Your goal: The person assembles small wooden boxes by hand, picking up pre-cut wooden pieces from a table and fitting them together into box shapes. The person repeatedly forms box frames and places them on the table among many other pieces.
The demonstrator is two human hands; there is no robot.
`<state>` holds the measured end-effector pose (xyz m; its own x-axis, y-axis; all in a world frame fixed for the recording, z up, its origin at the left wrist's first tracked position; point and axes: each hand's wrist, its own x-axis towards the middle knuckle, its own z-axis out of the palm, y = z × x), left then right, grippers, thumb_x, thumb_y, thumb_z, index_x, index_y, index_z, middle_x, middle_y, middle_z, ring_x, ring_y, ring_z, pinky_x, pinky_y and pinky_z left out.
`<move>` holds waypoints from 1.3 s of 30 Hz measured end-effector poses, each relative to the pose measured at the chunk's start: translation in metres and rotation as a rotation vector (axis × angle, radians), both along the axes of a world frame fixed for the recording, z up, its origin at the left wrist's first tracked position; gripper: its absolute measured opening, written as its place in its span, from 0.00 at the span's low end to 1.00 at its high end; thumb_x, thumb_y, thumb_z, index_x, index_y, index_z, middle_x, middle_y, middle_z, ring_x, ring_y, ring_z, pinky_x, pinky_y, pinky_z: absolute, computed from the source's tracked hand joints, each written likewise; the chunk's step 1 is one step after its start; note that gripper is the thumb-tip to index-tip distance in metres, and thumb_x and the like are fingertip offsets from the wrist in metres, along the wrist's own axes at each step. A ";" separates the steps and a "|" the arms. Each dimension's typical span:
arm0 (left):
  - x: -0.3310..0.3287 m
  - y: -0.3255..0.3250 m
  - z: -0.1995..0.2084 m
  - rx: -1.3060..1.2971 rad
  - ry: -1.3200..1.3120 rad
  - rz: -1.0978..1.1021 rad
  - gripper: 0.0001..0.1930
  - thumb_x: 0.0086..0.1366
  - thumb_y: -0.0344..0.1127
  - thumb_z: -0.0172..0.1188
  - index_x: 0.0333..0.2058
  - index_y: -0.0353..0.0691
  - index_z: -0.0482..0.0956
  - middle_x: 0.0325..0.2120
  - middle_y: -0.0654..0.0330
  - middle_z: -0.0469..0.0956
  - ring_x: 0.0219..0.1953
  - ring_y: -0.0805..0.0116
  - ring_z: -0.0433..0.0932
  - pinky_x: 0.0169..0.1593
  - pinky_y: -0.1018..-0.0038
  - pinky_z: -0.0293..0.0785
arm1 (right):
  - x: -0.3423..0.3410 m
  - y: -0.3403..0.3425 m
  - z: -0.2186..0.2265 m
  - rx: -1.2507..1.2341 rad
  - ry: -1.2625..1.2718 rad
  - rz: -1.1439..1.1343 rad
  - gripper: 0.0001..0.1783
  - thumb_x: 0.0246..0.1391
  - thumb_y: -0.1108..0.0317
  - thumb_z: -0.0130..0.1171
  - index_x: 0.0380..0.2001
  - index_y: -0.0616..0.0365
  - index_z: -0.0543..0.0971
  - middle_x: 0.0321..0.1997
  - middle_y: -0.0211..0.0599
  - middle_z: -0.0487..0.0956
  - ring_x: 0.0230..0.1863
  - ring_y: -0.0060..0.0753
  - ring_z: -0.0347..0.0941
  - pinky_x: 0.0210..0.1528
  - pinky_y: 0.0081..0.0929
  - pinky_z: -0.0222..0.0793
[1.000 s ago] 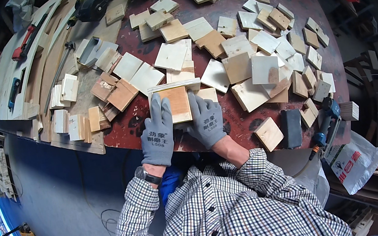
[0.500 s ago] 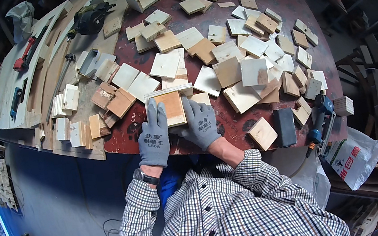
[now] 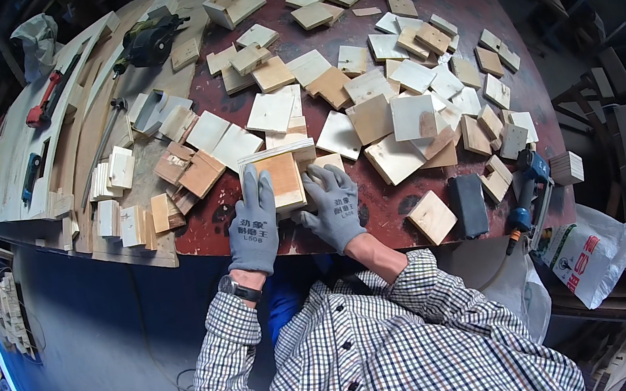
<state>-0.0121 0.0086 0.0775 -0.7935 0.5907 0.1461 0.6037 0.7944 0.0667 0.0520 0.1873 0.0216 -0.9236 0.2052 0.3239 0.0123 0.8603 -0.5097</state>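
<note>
Both my hands wear grey gloves. In front of me at the table's near edge stands a small joined wooden piece [image 3: 285,181], an orange-brown square block with a pale board [image 3: 273,152] across its far end. My left hand [image 3: 254,229] holds the block's left side, its fingers stretched along it. At the right side, my right hand [image 3: 334,207] has its fingers apart and slightly bent, close to the block's edge; its thumb is by the near lower corner. A small pale block [image 3: 327,162] lies just beyond the right fingertips.
Many loose wooden squares [image 3: 373,119] cover the dark red table [image 3: 211,226]. At right lie a blue nail gun [image 3: 527,194], a dark grey block [image 3: 469,206] and a wooden square [image 3: 431,218]. Long boards, a black power tool [image 3: 149,41] and a red-handled tool [image 3: 46,101] are at left.
The fingers of my right hand have spread and drawn slightly away from the block's side. My left hand stays against the block. The view has shifted a little.
</note>
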 end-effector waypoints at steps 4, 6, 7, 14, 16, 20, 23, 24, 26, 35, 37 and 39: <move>0.001 -0.002 -0.001 -0.033 -0.023 0.005 0.50 0.54 0.25 0.72 0.74 0.34 0.57 0.77 0.44 0.51 0.50 0.43 0.81 0.47 0.59 0.86 | 0.002 0.004 0.002 -0.041 0.032 0.029 0.39 0.41 0.54 0.77 0.59 0.51 0.81 0.70 0.37 0.73 0.72 0.53 0.63 0.71 0.53 0.57; 0.004 0.001 0.004 -0.028 -0.051 0.010 0.51 0.54 0.25 0.72 0.75 0.35 0.56 0.78 0.45 0.51 0.49 0.44 0.81 0.47 0.60 0.85 | 0.004 0.008 0.001 -0.059 0.066 0.052 0.36 0.40 0.54 0.77 0.56 0.51 0.83 0.70 0.35 0.74 0.72 0.53 0.63 0.71 0.52 0.58; 0.005 0.002 0.006 -0.026 -0.065 0.012 0.51 0.54 0.25 0.72 0.75 0.35 0.56 0.78 0.46 0.52 0.48 0.44 0.81 0.48 0.60 0.84 | 0.004 0.011 0.001 -0.075 0.090 0.069 0.33 0.40 0.54 0.77 0.53 0.52 0.84 0.70 0.35 0.74 0.72 0.53 0.64 0.71 0.52 0.58; 0.005 -0.007 0.007 0.053 -0.064 -0.048 0.51 0.52 0.25 0.73 0.75 0.51 0.61 0.77 0.53 0.56 0.44 0.49 0.79 0.49 0.61 0.81 | 0.010 0.039 0.011 -0.160 0.067 0.205 0.35 0.36 0.49 0.83 0.46 0.55 0.83 0.70 0.48 0.71 0.72 0.59 0.63 0.73 0.52 0.58; 0.007 -0.007 0.009 0.047 -0.041 -0.031 0.51 0.52 0.25 0.73 0.75 0.55 0.62 0.77 0.54 0.58 0.44 0.50 0.78 0.49 0.61 0.81 | 0.005 0.033 0.013 -0.097 0.103 0.184 0.49 0.32 0.47 0.85 0.57 0.58 0.77 0.71 0.52 0.69 0.72 0.61 0.63 0.73 0.53 0.59; 0.006 -0.004 0.010 -0.022 0.027 -0.022 0.50 0.54 0.32 0.74 0.75 0.60 0.62 0.74 0.55 0.61 0.58 0.49 0.74 0.59 0.57 0.78 | -0.008 0.029 0.016 0.042 0.078 0.159 0.76 0.26 0.45 0.87 0.74 0.67 0.56 0.71 0.55 0.66 0.72 0.60 0.62 0.73 0.52 0.61; 0.006 -0.003 0.007 0.021 0.085 -0.023 0.49 0.54 0.32 0.75 0.74 0.62 0.64 0.71 0.53 0.64 0.66 0.46 0.68 0.67 0.52 0.70 | -0.008 0.027 0.016 0.045 0.044 0.164 0.79 0.26 0.44 0.87 0.76 0.68 0.53 0.70 0.55 0.67 0.71 0.57 0.63 0.72 0.51 0.61; 0.006 -0.004 0.007 -0.004 0.095 -0.018 0.49 0.53 0.32 0.75 0.74 0.62 0.64 0.71 0.53 0.64 0.68 0.44 0.66 0.69 0.50 0.68 | -0.005 0.023 0.018 0.053 0.010 0.162 0.79 0.26 0.44 0.87 0.76 0.68 0.53 0.70 0.55 0.67 0.71 0.57 0.63 0.72 0.50 0.61; 0.007 -0.005 0.009 0.005 0.092 -0.024 0.49 0.52 0.31 0.75 0.73 0.62 0.65 0.70 0.52 0.65 0.70 0.43 0.63 0.72 0.47 0.63 | -0.007 0.019 0.019 0.021 -0.031 0.144 0.79 0.29 0.44 0.86 0.77 0.68 0.51 0.69 0.54 0.68 0.70 0.56 0.64 0.72 0.50 0.59; 0.002 -0.009 0.027 0.015 -0.040 -0.033 0.51 0.47 0.32 0.75 0.73 0.62 0.67 0.67 0.56 0.69 0.74 0.42 0.58 0.77 0.41 0.46 | -0.013 0.021 0.021 0.028 -0.053 0.155 0.76 0.30 0.44 0.84 0.76 0.68 0.53 0.66 0.54 0.69 0.67 0.55 0.66 0.70 0.50 0.59; 0.006 -0.008 0.028 0.051 -0.058 -0.042 0.51 0.47 0.32 0.75 0.73 0.62 0.67 0.66 0.57 0.70 0.75 0.43 0.58 0.77 0.40 0.45 | -0.011 0.030 0.021 0.091 -0.039 0.148 0.77 0.30 0.42 0.83 0.76 0.68 0.53 0.65 0.53 0.69 0.67 0.55 0.64 0.71 0.51 0.57; 0.014 -0.002 0.033 0.035 -0.023 -0.032 0.49 0.51 0.32 0.72 0.74 0.57 0.65 0.66 0.58 0.70 0.76 0.44 0.56 0.78 0.40 0.44 | -0.003 0.039 0.026 0.097 -0.041 0.136 0.76 0.29 0.42 0.84 0.76 0.67 0.53 0.65 0.51 0.69 0.69 0.55 0.62 0.74 0.52 0.53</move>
